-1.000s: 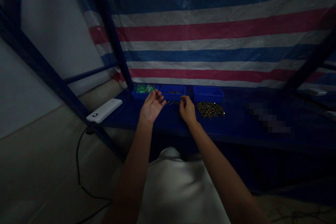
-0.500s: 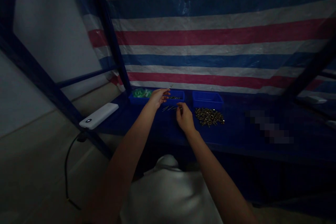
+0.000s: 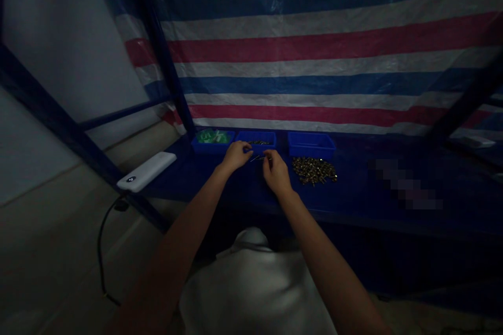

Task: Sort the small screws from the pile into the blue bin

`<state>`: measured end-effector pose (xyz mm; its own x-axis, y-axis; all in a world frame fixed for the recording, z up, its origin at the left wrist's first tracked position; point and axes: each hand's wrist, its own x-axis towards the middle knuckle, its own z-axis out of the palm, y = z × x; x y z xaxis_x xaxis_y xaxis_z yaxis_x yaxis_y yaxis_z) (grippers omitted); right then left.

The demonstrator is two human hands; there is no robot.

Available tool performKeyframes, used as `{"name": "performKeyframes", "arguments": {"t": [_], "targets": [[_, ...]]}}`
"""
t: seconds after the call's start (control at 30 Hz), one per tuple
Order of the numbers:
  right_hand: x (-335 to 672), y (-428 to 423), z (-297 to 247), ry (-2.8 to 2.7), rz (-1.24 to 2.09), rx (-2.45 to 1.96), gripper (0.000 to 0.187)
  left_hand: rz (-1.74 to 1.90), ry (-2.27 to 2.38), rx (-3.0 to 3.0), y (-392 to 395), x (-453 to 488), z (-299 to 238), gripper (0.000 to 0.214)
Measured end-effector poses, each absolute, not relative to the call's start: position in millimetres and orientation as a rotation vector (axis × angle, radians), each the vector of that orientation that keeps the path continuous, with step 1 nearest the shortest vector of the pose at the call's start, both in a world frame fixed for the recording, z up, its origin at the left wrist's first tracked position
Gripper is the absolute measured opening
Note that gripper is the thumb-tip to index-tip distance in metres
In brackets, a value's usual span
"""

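My left hand (image 3: pixel 237 155) is low over the blue table, fingers curled and thumb close to the forefinger. What sits between its tips is too dark and small to make out. Facing it from the right, my right hand (image 3: pixel 277 171) has thumb and forefinger bent together; whatever they pinch cannot be made out. Several thin metal pins (image 3: pixel 257 158) lie on the table in the gap between both hands. Beyond them, a blue tray (image 3: pixel 240 135) holds more small metal pieces. Right of my right hand spreads a pile of small brassy metal parts (image 3: pixel 313 170).
A blue bin (image 3: pixel 311 137) stands behind the pile; another bin at left contains green-and-white plastic packets (image 3: pixel 214 137). A white power bank (image 3: pixel 147 171) with a black cable (image 3: pixel 100 243) rests at the left edge. Blue frame posts (image 3: pixel 157 42) and a striped tarp (image 3: pixel 294 52) bound the table.
My left hand has come down toward the table; the thin pin that stuck up from its fingertips no longer shows. My right hand has stayed nearly in place. The view has shifted slightly.
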<state>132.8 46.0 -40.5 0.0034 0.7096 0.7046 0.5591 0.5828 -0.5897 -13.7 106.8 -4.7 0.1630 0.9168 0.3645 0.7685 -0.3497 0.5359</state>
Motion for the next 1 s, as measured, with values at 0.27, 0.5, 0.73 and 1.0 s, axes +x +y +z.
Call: {"name": "performKeyframes", "arguments": {"t": [0.27,0.5,0.73,1.0], "targets": [[132.9,45.8,-40.1,-1.662,0.182,-1.092,0.023,0.615,1.635,2.548,98.4,-10.1,-24.6,0.017],[133.3,45.6,-39.4,-1.678,0.179,-1.083,0.025,0.691,1.637,2.551,98.1,-10.4,-29.6,0.016],[132.1,47.2,-41.7,-1.684,0.143,-1.107,0.023,0.934,1.629,2.49,88.6,-11.9,-23.8,0.014],[130.2,45.5,-39.6,-1.715,0.205,-1.062,0.024,1.493,1.136,1.701,64.3,6.0,-21.6,0.011]]}}
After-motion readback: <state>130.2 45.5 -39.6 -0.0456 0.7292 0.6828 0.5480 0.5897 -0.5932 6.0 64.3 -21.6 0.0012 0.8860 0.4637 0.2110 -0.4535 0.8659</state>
